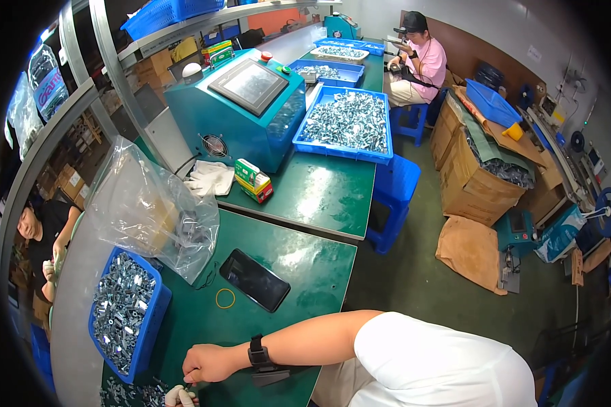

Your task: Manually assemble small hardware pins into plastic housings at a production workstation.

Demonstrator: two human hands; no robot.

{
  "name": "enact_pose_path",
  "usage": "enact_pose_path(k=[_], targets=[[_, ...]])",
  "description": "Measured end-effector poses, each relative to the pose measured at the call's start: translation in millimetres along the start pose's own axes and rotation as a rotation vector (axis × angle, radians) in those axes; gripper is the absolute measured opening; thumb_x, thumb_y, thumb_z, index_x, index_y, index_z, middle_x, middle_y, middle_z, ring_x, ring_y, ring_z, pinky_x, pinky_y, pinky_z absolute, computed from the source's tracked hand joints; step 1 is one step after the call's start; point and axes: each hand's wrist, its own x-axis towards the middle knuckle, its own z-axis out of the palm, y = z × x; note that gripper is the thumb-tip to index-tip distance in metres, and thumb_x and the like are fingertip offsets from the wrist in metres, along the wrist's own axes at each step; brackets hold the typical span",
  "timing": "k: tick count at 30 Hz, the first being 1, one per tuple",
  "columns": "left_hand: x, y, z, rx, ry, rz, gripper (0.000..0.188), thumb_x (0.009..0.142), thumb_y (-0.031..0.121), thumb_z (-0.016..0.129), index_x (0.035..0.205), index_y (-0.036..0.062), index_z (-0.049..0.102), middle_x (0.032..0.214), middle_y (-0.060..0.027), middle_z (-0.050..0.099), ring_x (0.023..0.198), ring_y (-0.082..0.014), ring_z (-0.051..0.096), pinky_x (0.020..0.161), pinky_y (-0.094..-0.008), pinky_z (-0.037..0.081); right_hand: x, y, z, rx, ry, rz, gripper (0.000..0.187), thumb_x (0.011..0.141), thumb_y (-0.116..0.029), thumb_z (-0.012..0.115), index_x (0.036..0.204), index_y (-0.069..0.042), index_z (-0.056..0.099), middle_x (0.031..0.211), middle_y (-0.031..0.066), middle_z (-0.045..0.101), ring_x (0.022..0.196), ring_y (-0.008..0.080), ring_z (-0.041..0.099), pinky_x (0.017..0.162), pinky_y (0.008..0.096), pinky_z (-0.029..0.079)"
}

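Observation:
My right hand (212, 363) is closed low over the green table, thumb and fingertips pressed together; a black watch (258, 354) sits on its wrist. Just below it, cut by the lower edge, my left hand (180, 396) shows curled fingers in pale coverings. The fingertips of both hands meet closely, and whatever lies between them is too small to make out. Loose small metal parts (132, 395) are spread on the table beside my left hand. Behind them stands a blue bin (157, 319) filled with small grey metal pieces.
On the table lie a black phone (254, 279), a yellow rubber band (225, 298) and a clear plastic bag (142, 210). Farther off are white gloves (210, 178), small boxes (252, 180), a teal machine (237, 108) and a blue tray (343, 157) of metal parts. Two people sit nearby.

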Motion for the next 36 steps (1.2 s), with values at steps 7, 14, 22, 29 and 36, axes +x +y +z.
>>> enact_pose_path(k=[7, 14, 22, 29, 36], targets=[[-2.9, 0.6, 2.9, -0.022, 0.009, -0.048, 0.018, 0.099, 0.012, 0.06, 0.107, -0.003, 0.064, 0.093, -0.0095, 0.067, 0.079, -0.0148, 0.061, 0.069, -0.0254, 0.05, -0.2, 3.8, 1.5, -0.006, -0.008, -0.014, 0.021, 0.09, -0.017, 0.063, 0.077, -0.002, 0.07, 0.067, 0.0089, 0.066, 0.06, 0.0257, 0.061, 0.057, 0.0377, 0.043], [-3.1, -3.2, 2.7, 0.095, 0.022, 0.081, 0.019, 0.099, 0.013, 0.061, 0.108, -0.0035, 0.064, 0.092, -0.0108, 0.067, 0.082, -0.0166, 0.062, 0.073, -0.0276, 0.052, 0.1, 2.6, 0.2, 0.01, -0.03, 0.018, 0.022, 0.09, -0.018, 0.062, 0.077, -0.002, 0.069, 0.066, 0.0085, 0.066, 0.058, 0.0256, 0.06, 0.056, 0.0376, 0.042], [-8.4, 23.6, 11.0, 0.253, 0.079, 0.105, 0.02, 0.098, 0.012, 0.06, 0.106, -0.0052, 0.066, 0.096, -0.0135, 0.069, 0.086, -0.0207, 0.065, 0.077, -0.0312, 0.053, -0.1, -2.1, -2.4, 0.048, -0.034, 0.083, 0.024, 0.092, -0.019, 0.061, 0.076, -0.004, 0.07, 0.061, 0.0092, 0.062, 0.055, 0.0251, 0.056, 0.055, 0.0376, 0.041], [-5.8, 23.0, 6.9, 0.442, 0.07, 0.182, 0.021, 0.098, 0.014, 0.059, 0.106, -0.0038, 0.067, 0.094, -0.0133, 0.069, 0.084, -0.0214, 0.065, 0.077, -0.0315, 0.053, 1.8, 7.0, 2.8, 0.0, -0.002, 0.017, 0.023, 0.09, -0.018, 0.064, 0.073, -0.004, 0.072, 0.059, 0.0099, 0.061, 0.054, 0.0233, 0.057, 0.054, 0.0374, 0.042], [-5.3, 22.1, 11.8, 0.354, 0.033, 0.057, 0.022, 0.099, 0.016, 0.057, 0.105, -0.0031, 0.066, 0.092, -0.0121, 0.068, 0.081, -0.0206, 0.064, 0.075, -0.0324, 0.052, -1.0, 6.0, -0.8, 0.001, -0.017, 0.049, 0.022, 0.089, -0.018, 0.064, 0.073, -0.005, 0.071, 0.06, 0.0098, 0.062, 0.056, 0.0253, 0.058, 0.054, 0.0379, 0.041]])
